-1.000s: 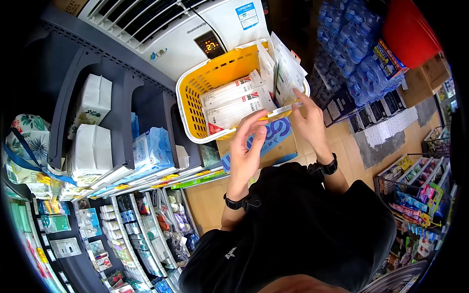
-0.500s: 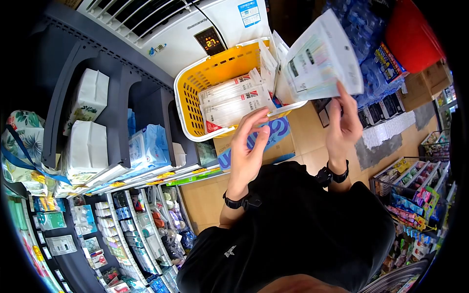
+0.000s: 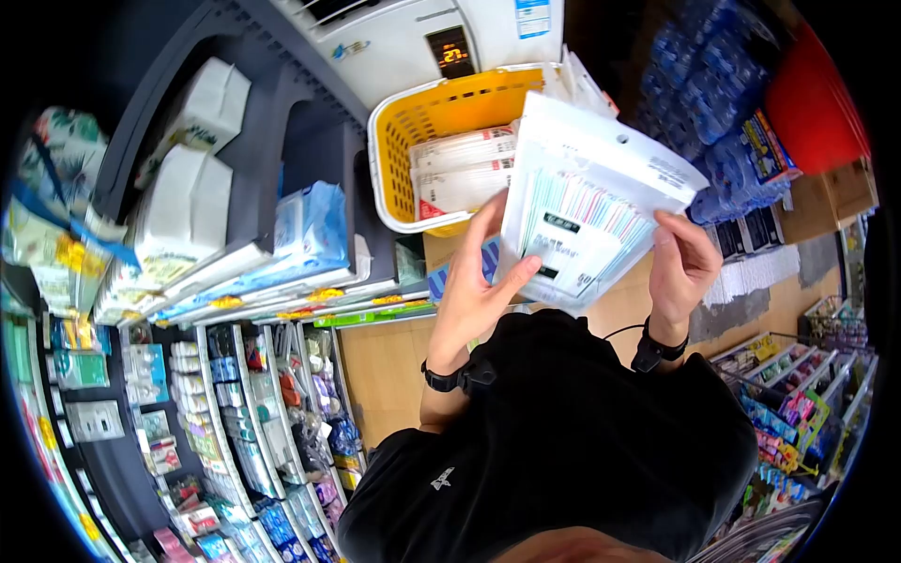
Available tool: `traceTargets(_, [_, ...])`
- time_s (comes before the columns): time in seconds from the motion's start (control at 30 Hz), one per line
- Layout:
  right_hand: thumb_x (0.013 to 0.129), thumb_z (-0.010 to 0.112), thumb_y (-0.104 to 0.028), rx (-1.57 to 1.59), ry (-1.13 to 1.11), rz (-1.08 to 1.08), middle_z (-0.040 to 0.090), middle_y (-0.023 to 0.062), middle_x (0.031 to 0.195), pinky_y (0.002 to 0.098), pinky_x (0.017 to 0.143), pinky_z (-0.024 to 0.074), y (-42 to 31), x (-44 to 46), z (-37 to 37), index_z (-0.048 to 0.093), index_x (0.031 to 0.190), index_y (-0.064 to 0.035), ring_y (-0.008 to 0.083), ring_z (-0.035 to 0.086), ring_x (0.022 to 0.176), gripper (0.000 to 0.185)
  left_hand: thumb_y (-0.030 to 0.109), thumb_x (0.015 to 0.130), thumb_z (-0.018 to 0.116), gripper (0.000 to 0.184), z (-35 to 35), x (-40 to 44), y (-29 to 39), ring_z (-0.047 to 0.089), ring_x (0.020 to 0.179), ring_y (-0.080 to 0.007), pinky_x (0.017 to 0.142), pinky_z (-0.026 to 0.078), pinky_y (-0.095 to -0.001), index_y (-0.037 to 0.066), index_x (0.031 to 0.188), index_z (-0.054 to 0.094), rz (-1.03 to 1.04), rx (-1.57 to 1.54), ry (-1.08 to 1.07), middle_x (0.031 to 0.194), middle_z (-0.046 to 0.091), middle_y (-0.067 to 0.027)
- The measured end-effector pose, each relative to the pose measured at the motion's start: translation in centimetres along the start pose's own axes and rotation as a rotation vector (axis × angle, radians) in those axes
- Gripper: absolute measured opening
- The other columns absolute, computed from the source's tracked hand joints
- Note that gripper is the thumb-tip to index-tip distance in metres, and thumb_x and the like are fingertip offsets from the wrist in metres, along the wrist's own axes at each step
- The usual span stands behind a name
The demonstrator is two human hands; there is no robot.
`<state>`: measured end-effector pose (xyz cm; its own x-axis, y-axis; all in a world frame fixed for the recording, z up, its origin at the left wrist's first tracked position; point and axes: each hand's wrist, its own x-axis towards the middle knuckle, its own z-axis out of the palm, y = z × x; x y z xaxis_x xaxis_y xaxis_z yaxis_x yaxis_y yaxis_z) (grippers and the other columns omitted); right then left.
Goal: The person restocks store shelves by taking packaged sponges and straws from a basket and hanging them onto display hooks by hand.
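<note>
A white flat pouch [image 3: 587, 211] is held up in front of my chest, its printed face toward me. Thin striped sticks in pastel colours show through its clear window; I cannot tell exactly what they are. My left hand [image 3: 483, 277] grips the pouch's lower left side, thumb on the front and fingers behind. My right hand [image 3: 683, 267] pinches its right edge between thumb and fingers. Just beyond the pouch stands a yellow basket [image 3: 399, 120] with a white rim. Inside it lie white packets [image 3: 462, 174] with red print, and more white pouches [image 3: 580, 86] stand at its right end.
Left of the basket is a dark shelf [image 3: 267, 155] with white tissue packs [image 3: 192, 202] and a blue pack [image 3: 310, 225]. Behind stands a white appliance [image 3: 497, 38] with a lit display. Bottled water packs [image 3: 699, 94], a red object [image 3: 817, 103] and a carton [image 3: 826, 202] are on the right.
The pouch has come from above the basket's right side down toward my chest and turned its face to me. My left hand, free before, now grips it too. The view has shifted slightly.
</note>
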<state>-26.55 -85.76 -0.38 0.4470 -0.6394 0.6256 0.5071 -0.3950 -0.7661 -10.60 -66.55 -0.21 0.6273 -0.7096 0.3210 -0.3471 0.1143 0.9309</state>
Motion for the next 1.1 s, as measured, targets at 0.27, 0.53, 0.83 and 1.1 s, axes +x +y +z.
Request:
traceTargets(0.27, [0.095, 0.065, 0.003, 0.128, -0.25, 0.197, 0.072, 0.0113, 0.109, 0.0241, 0.087, 0.0475, -0.1, -0.6, 6.6, 0.07, 0.11, 0.0053, 0.012, 0.064, 0.098, 0.016, 0.014, 0.098, 0.067, 0.029, -5.4, -8.1, 1.2, 0.064, 0.089, -0.0123, 0.081, 0.052, -0.0294, -0.002, 0.119, 0.058, -0.221, -0.06, 0.135, 0.102, 0.07, -0.0096])
traceTargets(0.53, [0.1, 0.06, -0.007, 0.528, -0.73, 0.376, 0.065, 0.0143, 0.121, 0.0282, 0.093, 0.0446, -1.5, -4.9, 17.6, 0.036, 0.14, 0.0009, 0.0151, 0.059, 0.109, 0.047, 0.009, 0.1, 0.065, 0.034, -10.5, -18.7, 4.3, 0.064, 0.102, -0.0108, 0.087, 0.052, -0.027, -0.002, 0.131, 0.057, -0.187, -0.204, 0.551, 0.116, 0.068, -0.006])
traceTargets(0.83, [0.096, 0.07, -0.014, 0.389, -1.561, 0.609, 0.069, 0.0089, 0.111, 0.0295, 0.088, 0.051, -6.3, -15.6, 29.1, 0.062, 0.124, 0.0066, 0.0118, 0.062, 0.101, 0.036, 0.006, 0.101, 0.062, 0.037, -15.4, -33.1, 8.8, 0.061, 0.11, -0.0118, 0.094, 0.048, -0.0279, -0.005, 0.135, 0.052, -0.052, -0.142, 1.098, 0.122, 0.066, -0.0083])
traceTargets(1.1, [0.093, 0.071, -0.007, 0.514, -1.812, 0.614, 0.073, 0.0096, 0.11, 0.0287, 0.089, 0.0525, -11.9, -25.7, 36.3, 0.062, 0.124, 0.0064, 0.0111, 0.066, 0.1, 0.035, 0.006, 0.1, 0.063, 0.029, -18.3, -45.0, 12.4, 0.062, 0.108, -0.0118, 0.093, 0.049, -0.0273, -0.004, 0.126, 0.055, 0.003, -0.073, 1.449, 0.118, 0.067, -0.0096])
